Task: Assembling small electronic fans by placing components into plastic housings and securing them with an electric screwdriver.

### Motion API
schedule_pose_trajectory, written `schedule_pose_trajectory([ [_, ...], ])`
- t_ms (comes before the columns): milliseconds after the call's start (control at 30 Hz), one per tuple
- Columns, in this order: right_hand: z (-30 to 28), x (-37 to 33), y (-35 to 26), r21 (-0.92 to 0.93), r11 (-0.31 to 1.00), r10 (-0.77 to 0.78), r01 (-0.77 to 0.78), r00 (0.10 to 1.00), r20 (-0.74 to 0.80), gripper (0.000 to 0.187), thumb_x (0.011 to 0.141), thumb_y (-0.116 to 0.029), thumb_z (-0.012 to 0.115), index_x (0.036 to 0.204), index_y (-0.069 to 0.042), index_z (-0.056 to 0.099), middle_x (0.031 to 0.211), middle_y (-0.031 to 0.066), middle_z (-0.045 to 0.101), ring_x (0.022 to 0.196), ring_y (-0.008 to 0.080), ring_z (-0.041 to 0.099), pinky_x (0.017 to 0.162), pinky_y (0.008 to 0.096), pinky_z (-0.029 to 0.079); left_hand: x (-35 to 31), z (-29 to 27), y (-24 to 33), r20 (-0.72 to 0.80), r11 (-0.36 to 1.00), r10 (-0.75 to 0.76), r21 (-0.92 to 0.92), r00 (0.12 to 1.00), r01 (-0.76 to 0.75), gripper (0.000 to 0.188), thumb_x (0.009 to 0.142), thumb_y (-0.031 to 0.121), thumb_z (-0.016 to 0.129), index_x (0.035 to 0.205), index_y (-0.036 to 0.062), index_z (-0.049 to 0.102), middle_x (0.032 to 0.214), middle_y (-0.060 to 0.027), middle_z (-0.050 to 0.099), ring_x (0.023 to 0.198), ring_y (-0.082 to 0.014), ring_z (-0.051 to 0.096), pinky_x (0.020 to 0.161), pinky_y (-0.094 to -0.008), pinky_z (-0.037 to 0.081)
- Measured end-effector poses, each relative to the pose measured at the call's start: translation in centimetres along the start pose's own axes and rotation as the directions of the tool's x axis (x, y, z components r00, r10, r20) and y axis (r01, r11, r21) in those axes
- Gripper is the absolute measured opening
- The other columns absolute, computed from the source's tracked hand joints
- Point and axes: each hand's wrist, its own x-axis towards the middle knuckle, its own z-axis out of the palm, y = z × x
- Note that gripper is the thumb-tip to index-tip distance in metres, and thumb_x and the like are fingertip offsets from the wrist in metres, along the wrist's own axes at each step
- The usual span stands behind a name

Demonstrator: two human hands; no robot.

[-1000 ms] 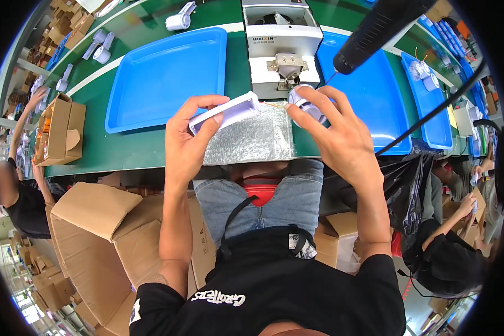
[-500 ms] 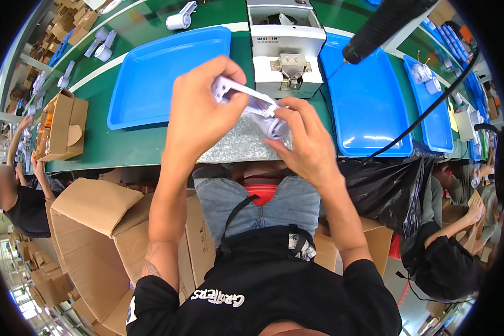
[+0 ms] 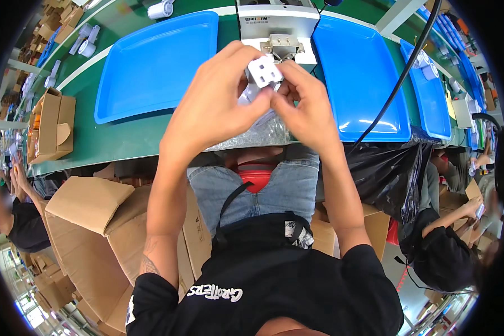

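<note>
A white plastic housing point(image 3: 265, 71) is held up between both my hands, above the near edge of the green bench. Its squarish end with small square holes faces up, and my fingers cover much of the rest. My left hand point(image 3: 215, 101) wraps round its left side, thumb pressed along the front. From the right, my right hand point(image 3: 311, 106) pinches it with thumb and forefinger. Beneath lies a sheet of bubble wrap point(image 3: 252, 137). Just behind my hands stands a white and silver metal machine point(image 3: 275, 28) with a bracket on its front.
Blue trays point(image 3: 151, 67) point(image 3: 364, 84) flank the machine. Another blue tray point(image 3: 425, 101) at right holds white parts. A black cable point(image 3: 400, 92) crosses the right tray. Cardboard boxes point(image 3: 53, 126) point(image 3: 89, 224) stand at left; black plastic point(image 3: 381, 173) hangs at right. Other people sit on both sides.
The white housing has been turned from lying lengthwise to end-up, and my hands have come closer together around it. The view has shifted; the black screwdriver has mostly left the picture.
</note>
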Motion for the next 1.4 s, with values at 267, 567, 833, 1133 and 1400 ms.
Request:
schedule_pose_trajectory([
  [267,0.1,0.2,1.1,-0.072,0.996,0.046,-0.052,0.996,-0.078,0.04,0.088,-0.01,0.077,0.126,-0.002,0.067,0.086,0.0135,0.078,0.072,0.0223,0.076,0.065,0.0356,0.057,-5.1,8.8,-5.5,-0.351,1.0,-0.009,-0.021,0.936,0.002,0.082,0.068,0.018,0.095,0.141,0.0065,0.057,0.13,-0.0196,0.057,0.118,-0.0374,0.062,0.102,-0.0447,0.051],
  [567,1.0,-0.4,1.0,0.058,0.998,0.022,-0.014,0.991,-0.129,0.028,0.087,-0.002,0.077,0.112,-0.002,0.064,0.085,0.0041,0.074,0.076,0.007,0.07,0.061,0.0254,0.053,-4.7,7.2,-6.2,-0.27,0.965,-0.05,-0.26,0.962,-0.023,0.073,0.073,0.005,0.089,0.141,0.0074,0.062,0.125,-0.0147,0.066,0.116,-0.0319,0.065,0.102,-0.0401,0.05],
  [833,0.2,-0.3,-0.2,-0.091,0.996,0.011,-0.01,1.0,0.0,0.034,0.087,-0.004,0.073,0.116,-0.007,0.056,0.08,0.0167,0.073,0.077,0.0391,0.075,0.064,0.0408,0.055,-4.9,7.1,-5.7,-0.264,0.972,-0.041,-0.236,0.964,-0.023,0.068,0.072,0.005,0.089,0.137,0.0067,0.066,0.125,-0.0141,0.068,0.116,-0.032,0.066,0.101,-0.0397,0.051],
  [1133,0.7,-1.2,-1.1,-0.069,0.985,0.159,-0.16,0.987,-0.017,0.028,0.091,-0.006,0.072,0.113,-0.001,0.056,0.076,0.0161,0.072,0.067,0.0306,0.073,0.059,0.039,0.053,-4.2,7.1,-6.0,-0.347,0.977,-0.009,-0.205,0.938,-0.066,0.055,0.073,0.011,0.092,0.124,0.0015,0.072,0.11,-0.0129,0.073,0.101,-0.028,0.07,0.091,-0.0368,0.054],
  [1400,3.4,-4.8,-1.8,-0.361,0.925,-0.167,0.114,0.979,-0.119,0.045,0.093,-0.003,0.073,0.136,0.001,0.061,0.069,0.0098,0.065,0.053,0.0224,0.063,0.052,0.0352,0.049,-4.7,7.8,-5.8,-0.348,0.961,-0.117,-0.276,0.93,0.018,0.054,0.076,0.007,0.087,0.127,0.0008,0.07,0.116,-0.0147,0.071,0.108,-0.0288,0.07,0.094,-0.0381,0.053],
])
